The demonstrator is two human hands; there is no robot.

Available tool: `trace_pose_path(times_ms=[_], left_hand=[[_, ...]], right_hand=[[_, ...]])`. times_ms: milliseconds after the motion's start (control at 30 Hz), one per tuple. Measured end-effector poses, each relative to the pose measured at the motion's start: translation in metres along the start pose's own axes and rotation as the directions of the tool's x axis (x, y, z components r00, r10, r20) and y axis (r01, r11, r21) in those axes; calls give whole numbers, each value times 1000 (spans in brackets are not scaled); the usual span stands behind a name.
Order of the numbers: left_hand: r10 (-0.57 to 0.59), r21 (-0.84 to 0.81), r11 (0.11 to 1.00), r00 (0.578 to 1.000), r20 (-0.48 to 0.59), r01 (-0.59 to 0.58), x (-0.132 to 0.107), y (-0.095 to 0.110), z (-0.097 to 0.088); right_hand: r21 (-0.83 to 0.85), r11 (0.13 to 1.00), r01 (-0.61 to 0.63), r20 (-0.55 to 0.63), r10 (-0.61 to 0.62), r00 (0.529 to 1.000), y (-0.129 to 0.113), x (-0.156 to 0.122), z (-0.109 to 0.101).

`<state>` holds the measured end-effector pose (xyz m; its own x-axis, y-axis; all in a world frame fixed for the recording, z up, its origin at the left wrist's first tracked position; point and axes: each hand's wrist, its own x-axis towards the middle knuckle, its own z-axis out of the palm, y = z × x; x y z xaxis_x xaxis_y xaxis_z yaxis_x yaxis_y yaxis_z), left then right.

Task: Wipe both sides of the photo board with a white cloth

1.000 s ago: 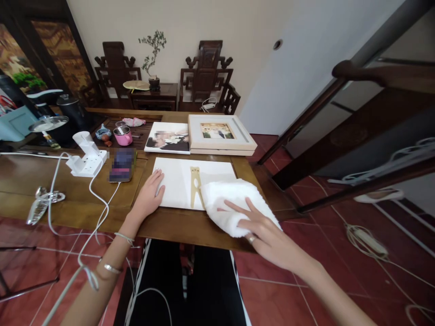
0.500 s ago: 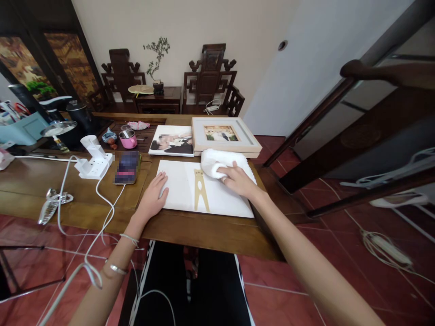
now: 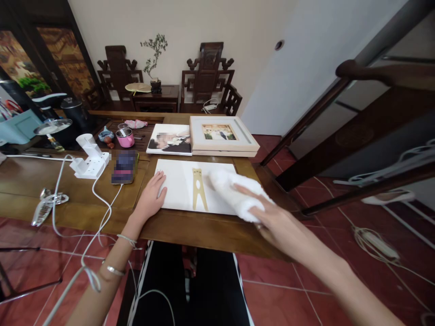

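Note:
A white rectangular board (image 3: pixel 176 185) lies on the wooden table in front of me. It bears a yellowish, long-legged animal-shaped figure (image 3: pixel 197 184). My left hand (image 3: pixel 153 194) rests flat on the board's left edge with its fingers stretched out. My right hand (image 3: pixel 268 210) is closed around a bunched white cloth (image 3: pixel 236 190), over the board's right end and its front right corner. Motion blurs this hand and the cloth. The cloth hides the right part of the board, and I cannot tell whether it touches the surface.
Behind the board lie a photo panel (image 3: pixel 170 139) and a framed picture (image 3: pixel 222 135). To the left are a phone (image 3: pixel 124 167), a white power strip (image 3: pixel 91 165) with trailing cables, a pink cup (image 3: pixel 125 138) and a clear hair claw (image 3: pixel 47 207). A dark wooden chair (image 3: pixel 322 117) stands at right.
My right hand has drawn the cloth toward me and to the right, from the board's back right part to its front right corner. My left hand stays on the left edge.

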<state>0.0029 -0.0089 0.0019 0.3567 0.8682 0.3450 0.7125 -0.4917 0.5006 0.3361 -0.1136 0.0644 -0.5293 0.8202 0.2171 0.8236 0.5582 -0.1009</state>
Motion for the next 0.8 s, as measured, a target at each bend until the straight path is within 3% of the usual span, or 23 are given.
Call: trace_pose_path(times_ms=[133,300,400,667,800], left_hand=[[-6,3,1000,1000,4,6,0,0,0],[-18,-1,1000,1000,10,18,-1,0,-1],[-10,-4,1000,1000,4,10,-1,0,-1],[-8,-3,1000,1000,10,8,0,2,-2],[-7,1,1000,1000,0,7,0,1,-2]], right_hand=[[-194,975,-107,-42,101,994,31,43,10],[-128,988,-85,85,96,992,43,84,38],[-67,994,-82,72,86,994,30,71,42],[-9,1000,-3,97,4,995,-28,-16,29],[-4,999,37,144,-36,989,-23,-12,27]])
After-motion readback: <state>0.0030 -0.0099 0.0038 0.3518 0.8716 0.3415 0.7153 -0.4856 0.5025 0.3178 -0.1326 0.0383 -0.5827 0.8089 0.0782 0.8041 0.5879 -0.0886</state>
